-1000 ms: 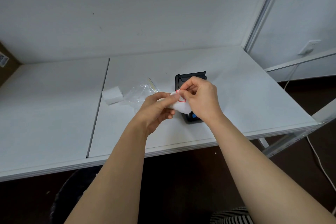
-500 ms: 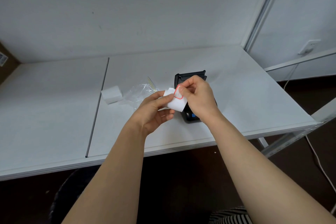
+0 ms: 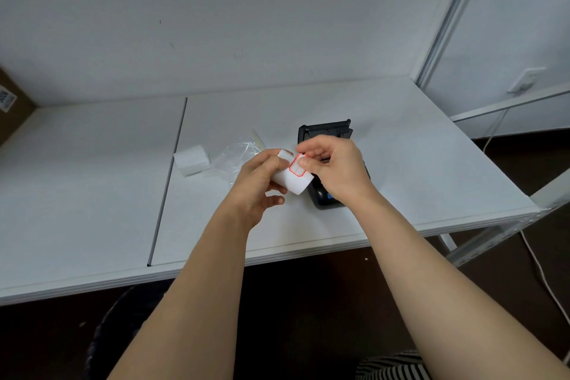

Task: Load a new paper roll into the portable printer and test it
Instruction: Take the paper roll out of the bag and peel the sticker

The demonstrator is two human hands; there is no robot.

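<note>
Just in front of the black portable printer [image 3: 327, 136], whose lid stands open on the white table [image 3: 401, 163], the left hand [image 3: 257, 185] grips a white paper roll [image 3: 290, 177]. The right hand [image 3: 334, 170] fingers [image 3: 305, 162] pinch its red-bordered sticker [image 3: 296, 167].

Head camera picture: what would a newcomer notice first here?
First, the two hands meeting over the white table: the left hand holds a paper roll, and the right hand pinches its red-edged sticker. Just behind them lies the black printer, lid open; a clear plastic bag lies to the left.
</note>
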